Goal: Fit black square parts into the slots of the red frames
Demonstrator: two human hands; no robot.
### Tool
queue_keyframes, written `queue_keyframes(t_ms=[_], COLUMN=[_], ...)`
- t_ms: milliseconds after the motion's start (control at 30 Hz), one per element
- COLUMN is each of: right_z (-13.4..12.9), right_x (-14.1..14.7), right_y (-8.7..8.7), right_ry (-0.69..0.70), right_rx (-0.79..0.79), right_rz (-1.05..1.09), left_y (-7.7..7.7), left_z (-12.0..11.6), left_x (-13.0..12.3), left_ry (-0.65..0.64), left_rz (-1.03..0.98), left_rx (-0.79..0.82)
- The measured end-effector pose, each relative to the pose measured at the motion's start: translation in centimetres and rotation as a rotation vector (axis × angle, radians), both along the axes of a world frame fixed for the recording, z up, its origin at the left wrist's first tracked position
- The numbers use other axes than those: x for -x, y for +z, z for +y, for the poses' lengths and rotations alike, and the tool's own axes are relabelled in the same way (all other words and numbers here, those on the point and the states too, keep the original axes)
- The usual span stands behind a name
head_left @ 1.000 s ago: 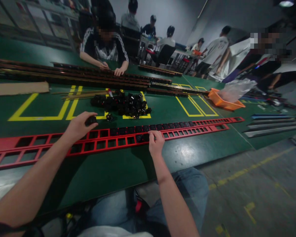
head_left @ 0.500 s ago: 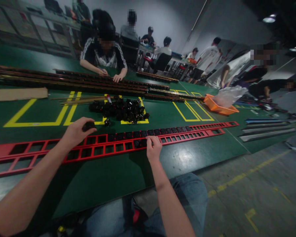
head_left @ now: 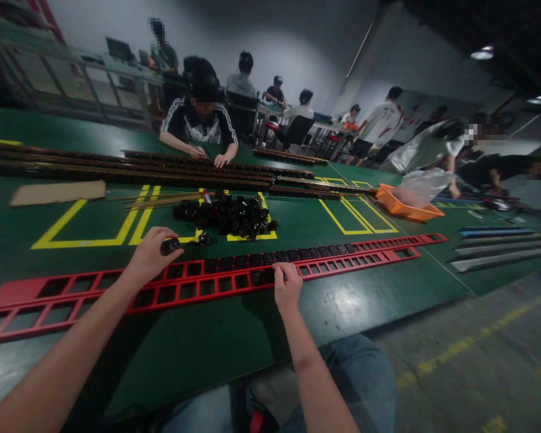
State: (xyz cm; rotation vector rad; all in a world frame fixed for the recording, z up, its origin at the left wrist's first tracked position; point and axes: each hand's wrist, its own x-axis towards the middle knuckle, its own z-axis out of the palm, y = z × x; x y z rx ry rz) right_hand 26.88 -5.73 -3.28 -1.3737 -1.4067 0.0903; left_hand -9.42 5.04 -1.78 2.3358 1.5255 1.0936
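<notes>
Out left, a cardboard strip (head_left: 58,193) lies on the green desk (head_left: 198,337), ten o'clock from the left hand (head_left: 149,260), and that hand has a black block (head_left: 171,245) pinched over the far red frame (head_left: 18,293)! At its two o'clock, a heap of black blocks (head_left: 234,216); below, a row of black inserts (head_left: 255,260) fills far-frame slots. Now the right hand (head_left: 288,285), fingers bunched at the near red frame (head_left: 390,255), gripping or merely touching, can't tell. Two o'clock from there: an orange bin (head_left: 401,207).
</notes>
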Motion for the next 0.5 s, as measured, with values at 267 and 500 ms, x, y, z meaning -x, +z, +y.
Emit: queue_keyframes(t_ms=[267,500], right_z=[-0.09,-0.16], right_x=[0.05,0.11], right_y=[0.1,-0.01], right_ry=[-0.004,-0.013], right_rx=[0.009,0.025], right_rz=[0.013,0.023], left_y=[-0.36,-0.22], left_z=[0.29,0.07], left_x=[0.17,0.07], left_ry=[0.047,0.054], left_rz=[0.006,0.034], left_rx=[0.062,0.087])
